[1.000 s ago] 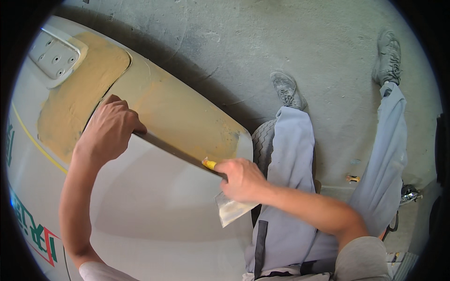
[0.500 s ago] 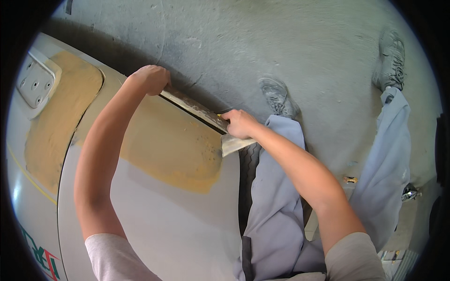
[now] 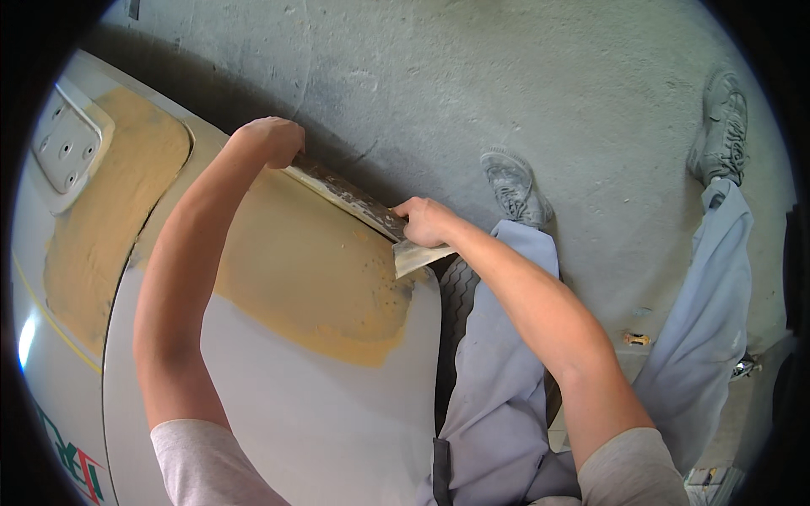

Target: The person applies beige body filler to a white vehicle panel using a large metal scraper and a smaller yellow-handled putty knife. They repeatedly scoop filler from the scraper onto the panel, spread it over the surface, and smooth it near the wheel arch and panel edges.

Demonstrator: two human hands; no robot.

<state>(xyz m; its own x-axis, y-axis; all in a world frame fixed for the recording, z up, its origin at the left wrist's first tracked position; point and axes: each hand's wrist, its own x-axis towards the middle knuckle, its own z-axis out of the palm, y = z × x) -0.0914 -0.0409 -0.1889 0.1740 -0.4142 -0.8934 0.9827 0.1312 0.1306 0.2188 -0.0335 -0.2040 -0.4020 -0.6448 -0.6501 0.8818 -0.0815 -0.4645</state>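
Note:
My left hand is closed round the far left end of a long, narrow sanding board, fingers curled out of sight. The board's outer face is dusty and patchy. At its near right end my right hand grips it, index finger stretched along it. A pale, stiff flap, apparently sandpaper, sticks out below that hand. The board lies along the lower edge of a light grey vehicle panel, beside a smooth patch of yellow-tan filler. Small dark pits dot the filler's right end.
Left of a panel seam, more filler surrounds a recessed plate with holes. A tyre sits close to my leg. My shoes stand on the grey concrete floor. A small yellow object lies behind them.
The board has tilted, showing more of its outer face and closing the dark gap along the panel. My right hand and the flap have shifted slightly left, uncovering more pitted filler.

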